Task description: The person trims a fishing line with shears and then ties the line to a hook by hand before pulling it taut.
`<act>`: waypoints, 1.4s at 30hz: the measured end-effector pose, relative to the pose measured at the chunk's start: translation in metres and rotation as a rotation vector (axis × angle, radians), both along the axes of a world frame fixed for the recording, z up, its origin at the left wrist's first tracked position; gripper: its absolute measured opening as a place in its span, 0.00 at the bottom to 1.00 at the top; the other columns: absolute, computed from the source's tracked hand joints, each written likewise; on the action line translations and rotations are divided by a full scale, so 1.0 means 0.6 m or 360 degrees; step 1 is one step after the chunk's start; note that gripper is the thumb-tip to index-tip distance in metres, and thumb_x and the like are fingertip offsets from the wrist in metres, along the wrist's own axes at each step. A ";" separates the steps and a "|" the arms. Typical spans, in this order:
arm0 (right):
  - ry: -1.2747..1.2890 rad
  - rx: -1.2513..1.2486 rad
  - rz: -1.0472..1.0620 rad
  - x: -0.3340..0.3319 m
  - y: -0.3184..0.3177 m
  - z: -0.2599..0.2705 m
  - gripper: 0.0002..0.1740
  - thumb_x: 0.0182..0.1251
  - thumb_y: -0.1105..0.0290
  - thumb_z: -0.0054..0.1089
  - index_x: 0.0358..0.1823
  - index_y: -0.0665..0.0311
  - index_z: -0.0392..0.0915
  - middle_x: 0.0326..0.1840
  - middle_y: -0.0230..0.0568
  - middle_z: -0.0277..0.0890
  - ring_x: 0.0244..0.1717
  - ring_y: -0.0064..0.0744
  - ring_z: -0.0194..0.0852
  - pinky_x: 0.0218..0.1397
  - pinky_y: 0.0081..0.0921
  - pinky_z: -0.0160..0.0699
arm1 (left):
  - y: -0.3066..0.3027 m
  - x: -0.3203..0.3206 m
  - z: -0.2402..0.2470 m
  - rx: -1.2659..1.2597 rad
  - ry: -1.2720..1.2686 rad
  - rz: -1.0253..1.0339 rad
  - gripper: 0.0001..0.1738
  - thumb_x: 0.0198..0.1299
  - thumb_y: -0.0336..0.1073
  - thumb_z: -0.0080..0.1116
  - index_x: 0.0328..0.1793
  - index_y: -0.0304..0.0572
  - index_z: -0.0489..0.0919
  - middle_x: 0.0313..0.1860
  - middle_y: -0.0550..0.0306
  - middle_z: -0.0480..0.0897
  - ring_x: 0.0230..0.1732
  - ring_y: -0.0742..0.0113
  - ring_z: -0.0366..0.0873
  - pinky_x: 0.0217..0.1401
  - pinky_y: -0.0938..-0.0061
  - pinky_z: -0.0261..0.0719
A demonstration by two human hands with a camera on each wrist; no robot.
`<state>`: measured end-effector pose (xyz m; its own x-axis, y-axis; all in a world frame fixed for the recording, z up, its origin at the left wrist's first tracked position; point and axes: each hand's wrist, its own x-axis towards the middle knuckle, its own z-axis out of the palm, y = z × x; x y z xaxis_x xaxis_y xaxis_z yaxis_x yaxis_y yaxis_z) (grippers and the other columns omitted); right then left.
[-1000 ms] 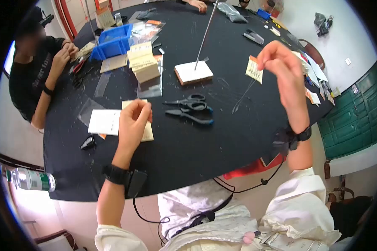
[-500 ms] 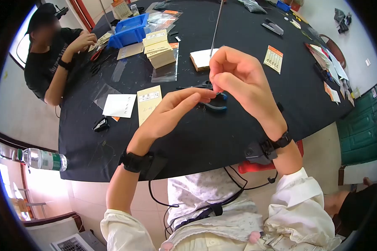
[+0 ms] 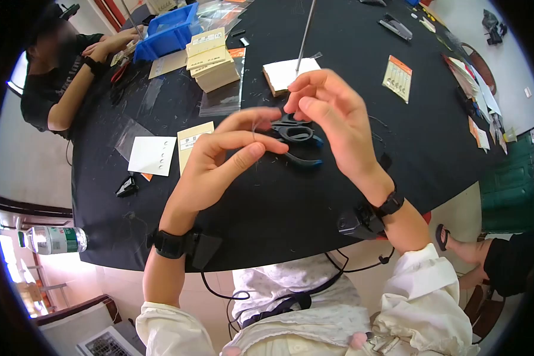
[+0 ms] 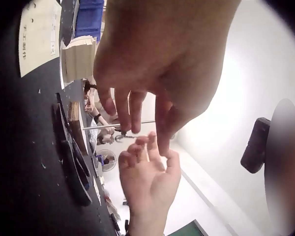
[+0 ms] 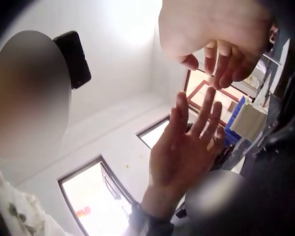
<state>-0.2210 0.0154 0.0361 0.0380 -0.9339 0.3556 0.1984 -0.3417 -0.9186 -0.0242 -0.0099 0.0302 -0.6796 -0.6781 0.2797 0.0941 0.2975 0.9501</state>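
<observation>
Both hands are raised over the table's middle, fingertips close together. My left hand (image 3: 210, 166) has its fingers stretched out and spread toward the right. A fine clear line (image 3: 255, 129) shows faintly by those fingers. My right hand (image 3: 338, 121) has loosely bent fingers, its thumb apart from them; I cannot tell whether it holds the line. In the left wrist view the right palm (image 4: 150, 189) faces the left fingers. Below the hands lie black-handled scissors (image 3: 299, 134) and pliers with blue-tipped handles (image 3: 305, 161), partly covered.
A white-topped block (image 3: 279, 72) with a metal rod stands ahead. A hook card (image 3: 397, 79) lies right. Left are a card stack (image 3: 213, 74), blue bin (image 3: 166, 38), white card (image 3: 152, 156), yellow card (image 3: 187, 139), black clip (image 3: 126, 186) and bottle (image 3: 53, 240). Another person sits far left.
My right hand has come left from the orange-topped hook card to meet the left hand. My left hand has lifted off the yellow card; its fingers have spread. The right fingers have loosened.
</observation>
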 end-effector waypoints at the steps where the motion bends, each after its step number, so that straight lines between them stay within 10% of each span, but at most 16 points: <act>1: -0.0023 0.0066 -0.0055 0.008 0.000 -0.011 0.06 0.63 0.75 0.49 0.40 0.68 0.71 0.33 0.32 0.73 0.37 0.17 0.71 0.41 0.14 0.69 | -0.004 0.001 -0.001 0.0006 -0.0017 0.0014 0.10 0.62 0.33 0.51 0.41 0.38 0.83 0.61 0.51 0.70 0.60 0.62 0.67 0.62 0.68 0.63; 12: -0.0298 0.0831 0.0471 0.046 0.024 -0.053 0.17 0.69 0.68 0.40 0.52 0.71 0.70 0.49 0.45 0.74 0.50 0.33 0.74 0.51 0.27 0.75 | -0.013 0.005 -0.029 0.0147 0.0326 0.0065 0.15 0.65 0.40 0.46 0.40 0.41 0.81 0.65 0.42 0.66 0.66 0.55 0.61 0.68 0.60 0.53; 14: -0.0572 0.1093 0.0696 0.046 0.022 -0.051 0.19 0.70 0.66 0.39 0.52 0.74 0.70 0.50 0.50 0.74 0.51 0.40 0.76 0.50 0.31 0.77 | -0.011 0.002 -0.032 0.0210 0.0389 -0.0017 0.15 0.66 0.39 0.46 0.44 0.38 0.80 0.62 0.48 0.69 0.57 0.66 0.70 0.61 0.71 0.64; 42: -0.0265 0.0873 0.0502 0.027 0.015 -0.060 0.15 0.64 0.73 0.53 0.51 0.71 0.73 0.47 0.46 0.77 0.45 0.31 0.79 0.42 0.20 0.79 | -0.022 0.002 -0.056 0.0503 0.0321 0.0230 0.18 0.66 0.44 0.43 0.47 0.38 0.77 0.57 0.46 0.74 0.53 0.63 0.73 0.58 0.70 0.65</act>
